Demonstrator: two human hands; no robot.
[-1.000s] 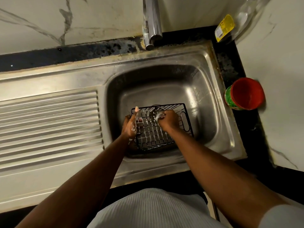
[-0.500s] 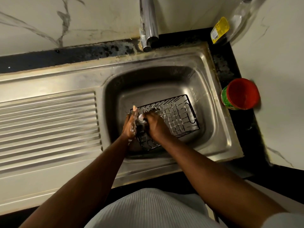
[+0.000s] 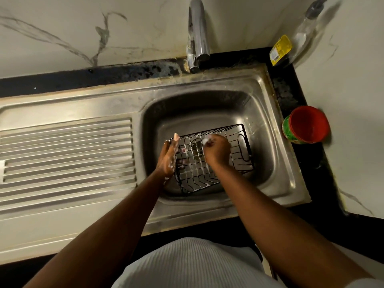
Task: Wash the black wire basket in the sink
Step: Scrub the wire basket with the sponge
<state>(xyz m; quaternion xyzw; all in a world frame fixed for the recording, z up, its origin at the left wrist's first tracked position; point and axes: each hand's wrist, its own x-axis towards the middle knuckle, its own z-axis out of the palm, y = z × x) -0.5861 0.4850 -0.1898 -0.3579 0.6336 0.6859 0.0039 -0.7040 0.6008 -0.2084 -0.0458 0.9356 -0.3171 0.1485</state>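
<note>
Mid-scrub, the basket (image 3: pixel 239 150) lay in the sink (image 3: pixel 276 163), left hand (image 3: pixel 167 157) gripping its edge, right hand (image 3: pixel 217 151) curled round a sudsy wad (image 3: pixel 206 140) on the wires — rinsing under the tap (image 3: pixel 197 38) likely next.

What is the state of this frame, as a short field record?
basket: in the sink, foam on its wires
left hand: grips the basket's left edge
right hand: on the wires, holds a small white sudsy scrubber
tap: no stream visible
right of sink: cup, bottle
stage: scrubbing, not yet rinsed
</note>
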